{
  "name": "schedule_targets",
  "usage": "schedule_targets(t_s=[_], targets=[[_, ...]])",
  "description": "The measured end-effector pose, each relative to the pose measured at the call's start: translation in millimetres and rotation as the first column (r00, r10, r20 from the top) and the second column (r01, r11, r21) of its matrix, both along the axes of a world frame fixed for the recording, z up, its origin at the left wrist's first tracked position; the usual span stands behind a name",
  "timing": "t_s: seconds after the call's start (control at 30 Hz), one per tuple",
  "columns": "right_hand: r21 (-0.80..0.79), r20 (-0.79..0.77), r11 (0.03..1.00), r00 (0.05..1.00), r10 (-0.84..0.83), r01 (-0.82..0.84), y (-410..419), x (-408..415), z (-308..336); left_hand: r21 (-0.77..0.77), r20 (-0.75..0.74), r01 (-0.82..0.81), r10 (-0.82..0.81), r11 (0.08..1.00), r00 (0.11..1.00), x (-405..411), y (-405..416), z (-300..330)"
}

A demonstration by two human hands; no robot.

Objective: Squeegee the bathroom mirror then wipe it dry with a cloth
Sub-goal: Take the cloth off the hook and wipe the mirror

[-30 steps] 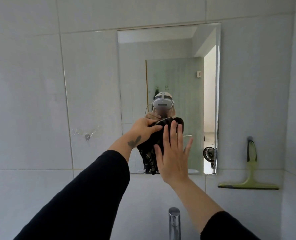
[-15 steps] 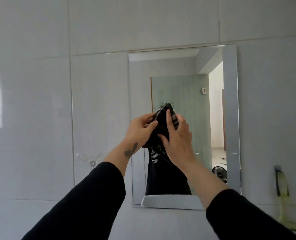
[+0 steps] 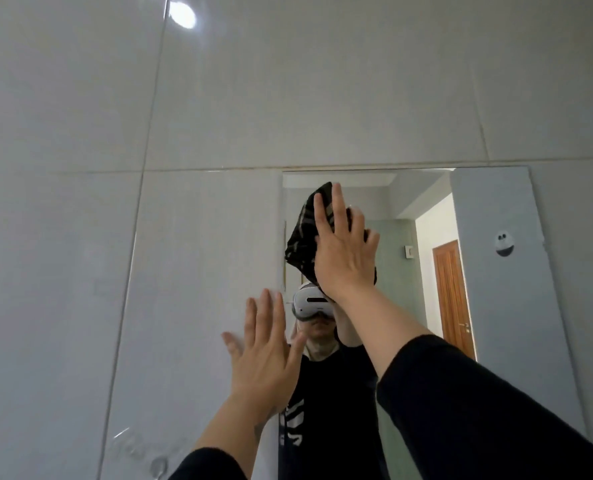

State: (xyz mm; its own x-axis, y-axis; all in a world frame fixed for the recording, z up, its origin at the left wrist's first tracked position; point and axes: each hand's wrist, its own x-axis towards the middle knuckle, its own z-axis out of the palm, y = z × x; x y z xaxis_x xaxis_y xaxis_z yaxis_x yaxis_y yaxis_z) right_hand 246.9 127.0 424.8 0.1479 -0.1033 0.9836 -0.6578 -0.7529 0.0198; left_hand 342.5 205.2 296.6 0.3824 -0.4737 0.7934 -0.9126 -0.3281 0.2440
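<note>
A frameless mirror (image 3: 496, 306) hangs on the white tiled wall. My right hand (image 3: 343, 251) lies flat, fingers spread, pressing a dark patterned cloth (image 3: 303, 233) against the upper left part of the glass. Lower down, my left hand (image 3: 264, 355) is open with fingers apart, its palm at the tile by the mirror's left edge, holding nothing. The squeegee is out of view.
Large glossy white wall tiles (image 3: 80, 271) surround the mirror. A small wall fitting (image 3: 158, 465) sits at the lower left. The mirror reflects a person with a headset, a wooden door and a green door.
The view tilted upward. My left hand let go of the cloth and dropped to the wall beside the mirror. My right hand carried the cloth up to the mirror's top left.
</note>
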Motion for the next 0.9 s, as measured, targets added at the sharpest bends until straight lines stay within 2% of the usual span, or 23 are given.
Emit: schedule_targets(t_s=[0.27,0.37,0.5,0.7,0.9], targets=[[-0.111,-0.027,0.994,1.000,-0.002,-0.001,13.0,27.1,25.8,0.004,0.028,-0.068,0.068,0.998,0.997,1.4,-6.3,-4.9],[-0.110,-0.071,0.993,0.996,-0.059,0.051,11.4,30.4,42.8,0.001,0.023,-0.073,0.072,0.997,0.997,0.9,-5.4,-4.2],[-0.174,-0.047,0.980,0.993,-0.111,0.102,1.6,27.4,44.2,-0.016,0.026,-0.084,0.084,0.996,0.996,0.8,-6.1,-5.1],[-0.126,0.052,0.976,0.983,-0.174,0.180,-31.6,-17.0,53.7,-0.048,0.037,-0.083,0.085,0.995,0.996,3.4,-4.5,-7.3],[-0.071,0.082,0.969,0.970,-0.231,0.237,-68.9,-63.7,53.2,-0.192,0.051,-0.132,0.144,0.972,0.988,-15.3,-12.9,-11.6]])
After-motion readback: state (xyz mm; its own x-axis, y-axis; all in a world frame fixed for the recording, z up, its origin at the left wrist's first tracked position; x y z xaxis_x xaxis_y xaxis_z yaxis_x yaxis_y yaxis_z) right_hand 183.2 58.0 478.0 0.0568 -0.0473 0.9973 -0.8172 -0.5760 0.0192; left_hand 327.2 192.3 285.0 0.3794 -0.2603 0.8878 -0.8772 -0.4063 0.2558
